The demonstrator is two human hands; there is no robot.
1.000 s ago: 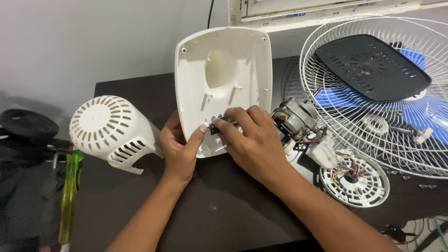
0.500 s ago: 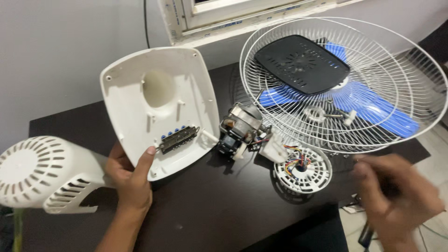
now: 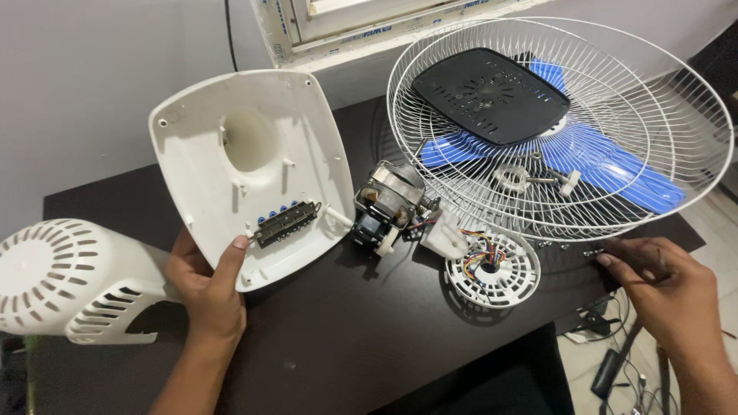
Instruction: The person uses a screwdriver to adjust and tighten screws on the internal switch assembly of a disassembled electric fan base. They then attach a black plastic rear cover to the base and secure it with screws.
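The left hand [image 3: 206, 288] holds a white plastic fan base shell [image 3: 246, 173] by its bottom edge, thumb pressed on the inside and fingers hidden behind. The shell is tipped up so its hollow inside faces out. It has rounded corners, a round dent near the top, and a dark switch block [image 3: 286, 224] with little blue buttons low inside. It stands on the black table [image 3: 346, 338]. Just right of the shell lies a grey motor [image 3: 388, 206]. Left of the shell sits a white vented cover [image 3: 69, 280]. Far right of the shell, the right hand [image 3: 665, 288] touches small screws [image 3: 593, 251] at the table's edge, fingers loosely bent; whether they pinch a screw cannot be told.
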